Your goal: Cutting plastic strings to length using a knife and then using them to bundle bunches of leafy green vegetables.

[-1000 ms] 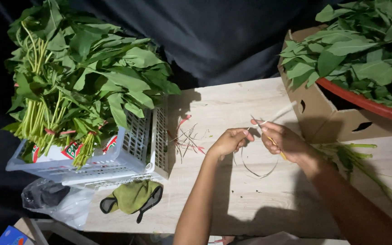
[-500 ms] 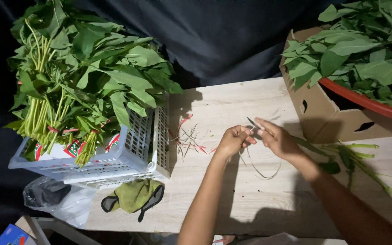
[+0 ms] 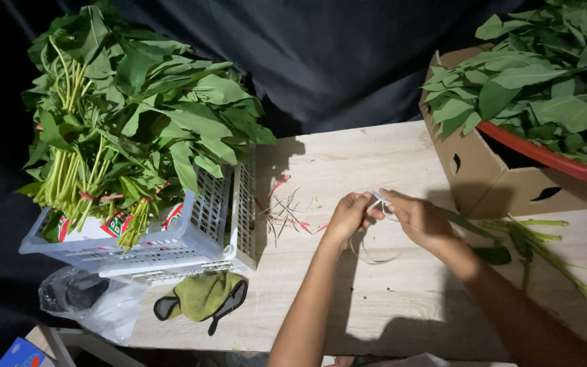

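1. Left hand (image 3: 348, 216) and right hand (image 3: 421, 219): fingers closed, pinching one thin pale tie strip (image 3: 379, 198) between them.
2. One bundle of green stems (image 3: 521, 231) lies under the right wrist.
3. One white slatted plastic crate (image 3: 202, 234) of leafy greens stands well left of the fingers.

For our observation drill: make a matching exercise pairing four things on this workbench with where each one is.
Things:
1. white crate
2. cardboard box
3. green cloth
4. thin string

Places:
A. between both hands
B. right edge of the table
C. left, piled with leafy bundles
D. below the crate, at the table's front edge

Pairs: 1-C, 2-B, 3-D, 4-A
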